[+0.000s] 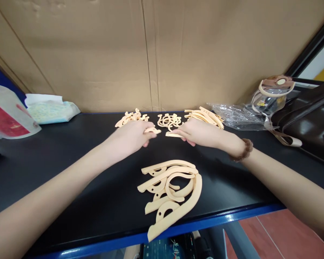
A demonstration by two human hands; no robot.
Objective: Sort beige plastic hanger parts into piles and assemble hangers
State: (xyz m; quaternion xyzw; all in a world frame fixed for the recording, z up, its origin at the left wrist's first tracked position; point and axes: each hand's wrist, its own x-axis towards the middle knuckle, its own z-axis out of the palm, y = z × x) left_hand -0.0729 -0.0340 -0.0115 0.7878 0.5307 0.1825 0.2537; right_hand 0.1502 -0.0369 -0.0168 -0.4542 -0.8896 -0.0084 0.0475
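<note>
My left hand (132, 136) is closed on a small cream plastic hanger piece (152, 130), whose tip pokes out past the fingers. A flat cream hanger arm (172, 134) sticks out of my right hand (196, 132), pinched between thumb and fingers. Behind the left hand lies a heap of short cream parts (133, 116). A heap of cream hooks (167, 120) lies between the hands, at the back. Behind the right hand is a stack of long cream arms (205, 116). Nearer to me rest several folded plastic hangers (175, 194), overlapping by the table's front edge.
The black tabletop (97, 208) has a blue front edge and cardboard (97, 54) behind it. On the left are a tissue pack (52, 109) and a white-and-red plastic bag (10, 113). Clear plastic wrap (237, 117), a transparent cup (272, 95) and a dark brown bag (307, 118) stand right.
</note>
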